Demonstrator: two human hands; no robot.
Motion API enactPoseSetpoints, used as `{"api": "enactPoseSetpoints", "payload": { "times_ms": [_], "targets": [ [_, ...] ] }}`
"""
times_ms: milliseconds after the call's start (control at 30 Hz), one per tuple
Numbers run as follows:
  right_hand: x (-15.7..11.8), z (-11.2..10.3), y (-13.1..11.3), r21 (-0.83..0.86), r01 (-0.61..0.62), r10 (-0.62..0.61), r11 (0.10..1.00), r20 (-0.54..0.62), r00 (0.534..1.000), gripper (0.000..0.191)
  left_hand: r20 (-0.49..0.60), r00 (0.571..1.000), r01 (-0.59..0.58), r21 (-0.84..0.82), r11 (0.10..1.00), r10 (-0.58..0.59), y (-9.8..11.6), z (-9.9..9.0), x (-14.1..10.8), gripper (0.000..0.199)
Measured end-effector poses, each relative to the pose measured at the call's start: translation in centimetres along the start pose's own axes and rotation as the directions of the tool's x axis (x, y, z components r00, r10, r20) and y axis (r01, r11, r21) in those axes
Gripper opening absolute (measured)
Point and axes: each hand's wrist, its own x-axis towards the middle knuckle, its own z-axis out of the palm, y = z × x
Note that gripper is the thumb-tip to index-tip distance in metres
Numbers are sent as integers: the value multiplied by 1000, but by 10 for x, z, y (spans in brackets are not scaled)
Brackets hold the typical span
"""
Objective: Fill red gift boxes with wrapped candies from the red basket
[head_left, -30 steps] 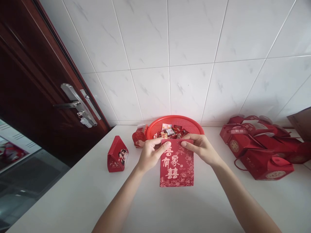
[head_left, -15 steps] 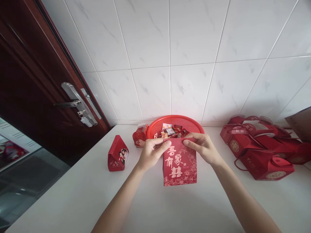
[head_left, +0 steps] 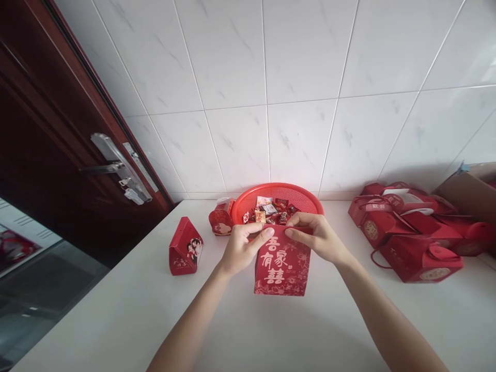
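Note:
Between my hands is a red paper candy box (head_left: 282, 266) with pale Chinese characters and a floral print, its front facing me. My left hand (head_left: 246, 245) pinches the upper left edge of the box between thumb and fingers. At the upper right edge, my right hand (head_left: 318, 236) pinches it the same way, thumb in front and fingers behind. Just behind the box stands a red plastic basket (head_left: 237, 199) with wrapped candies (head_left: 269, 208) in it. The inside and back of the held box are hidden.
A triangular red box (head_left: 186, 247) stands on the white table (head_left: 127, 320) at left. Another red box (head_left: 221, 217) touches the basket's left side. Several red boxes (head_left: 418, 258) are piled at right, near a cardboard box (head_left: 470, 188). Behind are a tiled wall and a dark door (head_left: 50, 103).
My right thumb and fingers have slid leftward along the box's top edge, nearer my left hand. The view has shifted slightly; the left hand keeps its pinch.

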Motion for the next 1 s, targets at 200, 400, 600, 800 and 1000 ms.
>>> {"api": "enactPoseSetpoints", "payload": {
  "times_ms": [200, 400, 600, 800, 1000],
  "targets": [
    [0, 0, -1, 50, -35, 35, 998, 6, 999, 34, 13, 1000, 8, -24, 1000, -8, -1, 1, 0, 58],
    [-1, -2, -2, 68, -35, 34, 997, 12, 999, 33, 10, 1000, -9, -20, 1000, 9, 0, 1, 0, 58],
    [-1, -4, 0, 68, -34, 33, 997, 18, 999, 33, 18, 998, -53, 0, 999, 53, -2, 1, 0, 56],
    [-1, -6, 0, 21, -17, 17, 1000, 38, 999, 31, 25, 998, -53, 3, 999, 53, -2, 1, 0, 56],
    [-1, -13, -2, -124, -14, 27, 992, 102, 994, 33, 51, 998, -42, 32, 999, 40, -3, 1, 0, 56]
  ]
}}
